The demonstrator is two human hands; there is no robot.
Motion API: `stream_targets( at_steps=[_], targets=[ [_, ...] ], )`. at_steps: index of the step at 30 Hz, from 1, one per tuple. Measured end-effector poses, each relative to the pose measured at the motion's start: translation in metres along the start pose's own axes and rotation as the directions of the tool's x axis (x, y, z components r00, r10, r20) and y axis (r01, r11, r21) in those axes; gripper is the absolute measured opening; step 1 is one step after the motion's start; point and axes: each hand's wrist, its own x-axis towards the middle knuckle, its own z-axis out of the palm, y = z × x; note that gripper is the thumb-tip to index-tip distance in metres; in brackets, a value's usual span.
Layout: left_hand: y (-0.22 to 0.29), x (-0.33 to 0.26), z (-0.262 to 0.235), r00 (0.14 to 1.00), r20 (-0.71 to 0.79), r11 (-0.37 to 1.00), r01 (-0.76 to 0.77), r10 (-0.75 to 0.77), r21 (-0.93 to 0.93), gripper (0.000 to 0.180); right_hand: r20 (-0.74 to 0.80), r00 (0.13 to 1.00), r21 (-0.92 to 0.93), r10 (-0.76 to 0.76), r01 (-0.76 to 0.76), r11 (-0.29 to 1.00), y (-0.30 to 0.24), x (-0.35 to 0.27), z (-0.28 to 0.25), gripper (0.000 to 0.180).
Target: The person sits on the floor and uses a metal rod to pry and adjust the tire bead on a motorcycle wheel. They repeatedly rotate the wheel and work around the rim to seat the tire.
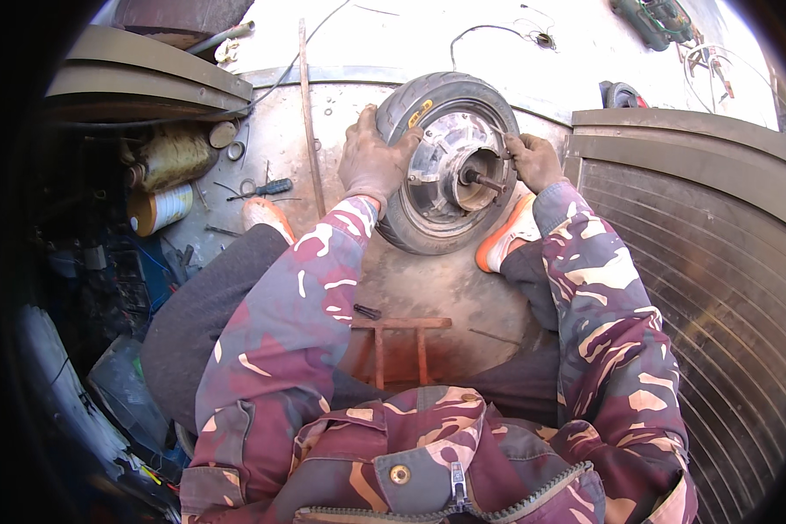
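Note:
A small motor wheel (439,200) with a black tyre (415,229) stands on the floor between my shoes, leaning so that its hub side faces up toward me. From the open round hub, a metal axle (487,182) sticks out. My left hand (374,162) grips the tyre's upper left side, thumb across the sidewall. At the wheel's right edge, my right hand (534,162) is closed with its fingers pinched by the rim. A thin metal piece (499,137) shows at those fingertips; its kind is unclear.
A long thin rod (307,113) lies left of the wheel, near a blue-handled screwdriver (272,187). A dirty jug (176,159) and a yellow-white can (162,210) stand at left. A rusty metal frame (402,324) is before me. A brown slatted shutter (690,262) borders the right.

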Motion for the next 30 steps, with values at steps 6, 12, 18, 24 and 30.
stream_targets(
  at_steps=[6, 12, 18, 24, 30],
  targets=[
    [0.006, 0.0, -0.002, 1.0, 0.019, 1.0, 0.021, -0.022, 0.014, 0.096, 0.065, 0.98, -0.404, -0.188, 0.198, 0.893, -0.046, -0.005, 0.0, 0.053],
    [0.005, 0.0, -0.004, 0.998, 0.044, 0.999, 0.038, -0.039, 0.027, 0.092, 0.079, 0.989, -0.55, -0.127, 0.15, 0.822, -0.067, -0.004, 0.001, 0.053],
    [0.005, 0.0, -0.003, 0.999, 0.035, 0.999, 0.029, -0.03, 0.015, 0.093, 0.074, 0.99, -0.581, -0.118, 0.139, 0.802, -0.074, -0.008, 0.001, 0.052],
    [0.004, 0.0, -0.002, 0.999, 0.019, 0.999, 0.033, -0.033, 0.004, 0.094, 0.159, 0.957, -0.751, -0.245, 0.278, 0.599, -0.091, -0.013, -0.005, 0.046],
    [0.005, -0.001, -0.003, 0.999, 0.024, 0.999, 0.036, -0.036, 0.008, 0.094, 0.316, 0.887, -0.832, -0.336, 0.429, 0.351, -0.106, -0.007, -0.012, 0.036]
  ],
)
